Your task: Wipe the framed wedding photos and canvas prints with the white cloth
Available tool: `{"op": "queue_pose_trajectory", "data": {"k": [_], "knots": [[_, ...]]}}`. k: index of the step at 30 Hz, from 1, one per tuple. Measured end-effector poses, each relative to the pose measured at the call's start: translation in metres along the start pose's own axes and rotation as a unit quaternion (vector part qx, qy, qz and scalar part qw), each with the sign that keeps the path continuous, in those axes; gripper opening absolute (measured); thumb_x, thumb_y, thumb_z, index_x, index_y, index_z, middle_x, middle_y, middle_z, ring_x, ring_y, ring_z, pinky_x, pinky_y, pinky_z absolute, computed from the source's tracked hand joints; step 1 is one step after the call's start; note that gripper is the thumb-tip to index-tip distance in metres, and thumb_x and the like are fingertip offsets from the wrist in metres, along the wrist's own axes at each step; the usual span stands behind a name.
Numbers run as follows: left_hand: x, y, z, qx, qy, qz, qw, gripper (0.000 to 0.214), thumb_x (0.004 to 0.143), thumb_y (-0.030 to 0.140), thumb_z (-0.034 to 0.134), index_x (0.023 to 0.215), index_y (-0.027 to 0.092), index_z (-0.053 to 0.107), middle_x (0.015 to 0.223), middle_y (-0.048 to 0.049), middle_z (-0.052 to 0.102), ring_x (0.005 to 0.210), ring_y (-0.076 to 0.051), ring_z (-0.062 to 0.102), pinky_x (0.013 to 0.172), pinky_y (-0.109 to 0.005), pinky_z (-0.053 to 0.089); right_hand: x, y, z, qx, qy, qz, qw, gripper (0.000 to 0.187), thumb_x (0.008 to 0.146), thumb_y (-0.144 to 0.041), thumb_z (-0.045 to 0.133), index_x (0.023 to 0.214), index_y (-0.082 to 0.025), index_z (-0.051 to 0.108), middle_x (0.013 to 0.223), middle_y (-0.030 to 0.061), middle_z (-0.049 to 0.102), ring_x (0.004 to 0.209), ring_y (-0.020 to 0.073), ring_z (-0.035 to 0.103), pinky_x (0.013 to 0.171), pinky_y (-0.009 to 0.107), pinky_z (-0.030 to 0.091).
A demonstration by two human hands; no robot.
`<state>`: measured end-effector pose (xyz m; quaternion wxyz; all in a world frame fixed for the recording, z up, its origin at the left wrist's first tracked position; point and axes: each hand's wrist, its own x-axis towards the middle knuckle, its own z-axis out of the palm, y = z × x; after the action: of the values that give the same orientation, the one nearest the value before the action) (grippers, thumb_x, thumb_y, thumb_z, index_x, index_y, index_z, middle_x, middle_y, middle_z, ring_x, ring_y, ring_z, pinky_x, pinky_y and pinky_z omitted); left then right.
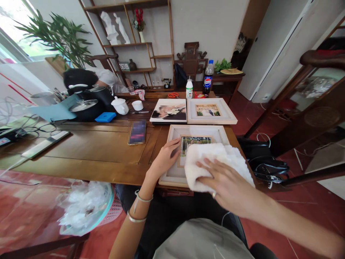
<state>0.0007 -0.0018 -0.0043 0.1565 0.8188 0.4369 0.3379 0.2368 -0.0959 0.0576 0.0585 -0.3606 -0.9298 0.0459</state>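
A picture frame (172, 172) with a pale wooden border and a small photo at its centre lies flat at the table's near edge. On its left side rests my left hand (169, 154), fingers stretched out and touching near the inner photo border. My right hand (218, 176) presses a folded white towel (198, 158) onto the frame's right part, gripping it with the fingers spread over it. The towel hides the right half of the photo and the frame's lower right corner.
Behind the frame lie a photo panel (168, 110) and a second frame (229, 117). Further back stand a cola bottle (207, 81) and a white bottle (189, 90). A phone (137, 132) lies left. A waste basket (107, 208) stands on the floor. A person (107, 77) leans at the table's far side.
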Motion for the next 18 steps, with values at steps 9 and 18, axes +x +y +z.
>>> {"op": "queue_pose_trajectory", "data": {"k": [9,18], "knots": [[0.001,-0.001,-0.002,0.006,-0.016,0.008,1.0,0.038,0.087,0.019,0.049,0.125,0.018,0.056,0.135,-0.0083,0.053,0.128,-0.021,0.045,0.11,-0.041,0.035,0.017,0.035,0.014,-0.051,0.07,0.043,0.995,0.054,0.068,-0.002,0.052,0.116,-0.024,0.06,0.144,0.0077,0.042,0.135,0.0296,0.03,0.11,0.051,0.026],[0.003,0.006,-0.006,0.003,-0.017,-0.017,1.0,0.035,0.086,0.018,0.05,0.12,0.016,0.061,0.133,-0.0096,0.054,0.126,-0.022,0.048,0.108,-0.04,0.037,0.075,0.115,0.007,-0.137,0.113,0.108,0.978,0.053,0.074,-0.004,0.045,0.124,-0.018,0.054,0.134,0.012,0.051,0.131,0.0335,0.035,0.103,0.054,0.031]]}}
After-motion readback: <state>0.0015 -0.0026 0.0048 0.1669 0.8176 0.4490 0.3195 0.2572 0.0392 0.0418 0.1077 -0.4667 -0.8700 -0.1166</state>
